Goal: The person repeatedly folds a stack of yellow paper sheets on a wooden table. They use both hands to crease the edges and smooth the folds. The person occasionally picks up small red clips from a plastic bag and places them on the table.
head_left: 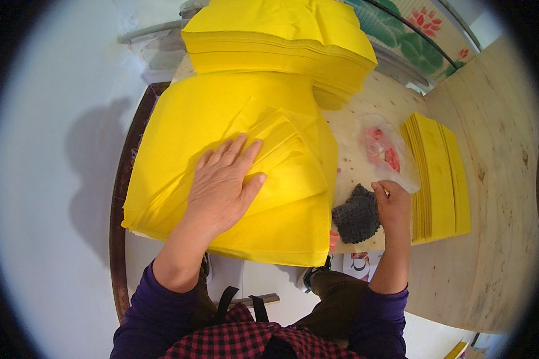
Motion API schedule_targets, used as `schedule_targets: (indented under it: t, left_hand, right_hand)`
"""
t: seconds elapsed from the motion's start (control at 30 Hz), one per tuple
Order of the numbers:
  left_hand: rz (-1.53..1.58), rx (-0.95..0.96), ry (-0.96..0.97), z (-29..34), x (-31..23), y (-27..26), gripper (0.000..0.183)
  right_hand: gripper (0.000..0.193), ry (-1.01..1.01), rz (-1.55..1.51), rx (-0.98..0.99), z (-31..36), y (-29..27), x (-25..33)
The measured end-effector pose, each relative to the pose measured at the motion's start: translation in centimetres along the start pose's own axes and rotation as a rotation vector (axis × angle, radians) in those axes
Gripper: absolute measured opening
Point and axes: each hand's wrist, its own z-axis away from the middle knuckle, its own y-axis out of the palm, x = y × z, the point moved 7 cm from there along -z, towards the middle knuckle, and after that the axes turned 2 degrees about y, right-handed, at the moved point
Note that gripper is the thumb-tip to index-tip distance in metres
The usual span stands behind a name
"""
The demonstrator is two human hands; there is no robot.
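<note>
My left hand [226, 185] lies flat, fingers spread, on folded yellow sheets [281, 134]. They look like felt or non-woven cloth and rest on a wide stack of the same yellow sheets [185, 125]. My right hand [393, 206] is off to the right of the stack, thumb and forefinger pinched together. Whatever lies between those fingertips, if anything, is too small to make out. Beside that hand sits a crumpled dark grey knitted cloth [358, 216]. A clear plastic bag [382, 143] with pinkish-red pieces in it lies just beyond the fingers.
A taller pile of yellow sheets [275, 36] stands at the back. On the right, folded yellow pieces [434, 179] are packed in a row against a wooden board [491, 155]. A white wall [48, 167] rises at the left. Red scraps [333, 238] lie by the stack's near right corner.
</note>
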Motion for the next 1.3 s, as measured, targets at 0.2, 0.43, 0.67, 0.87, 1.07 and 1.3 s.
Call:
schedule_targets:
  t: [0.2, 0.43, 0.67, 0.87, 1.07, 1.3]
  left_hand:
    - [0.007, 0.007, 0.006, -0.1, 0.0, -0.2, 0.056]
    - [0.015, 0.016, -0.002, -0.1, 0.1, -0.1, 0.057]
    - [0.009, 0.022, -0.006, -0.1, 0.1, 0.0, 0.057]
    - [0.008, 0.024, 0.002, -0.2, 0.1, 0.0, 0.057]
    - [0.008, 0.010, 0.004, -0.2, 0.2, 0.1, 0.057]
    - [0.010, 0.003, 0.012, -0.1, 0.1, 0.0, 0.056]
  right_hand:
    - [0.037, -0.662, -0.194, -0.080, 2.2, 0.8, 8.3]
    - [0.055, -0.781, -0.018, 0.022, 3.6, 3.2, 12.0]
    - [0.052, -0.794, 0.005, 0.058, 3.7, 3.4, 12.1]
    - [0.043, -0.816, -0.045, 0.046, 3.9, 3.1, 12.2]
    - [0.035, -0.836, -0.030, -0.013, 3.9, 3.5, 12.2]
    - [0.028, -0.924, -0.076, 0.013, 4.4, 2.6, 12.0]
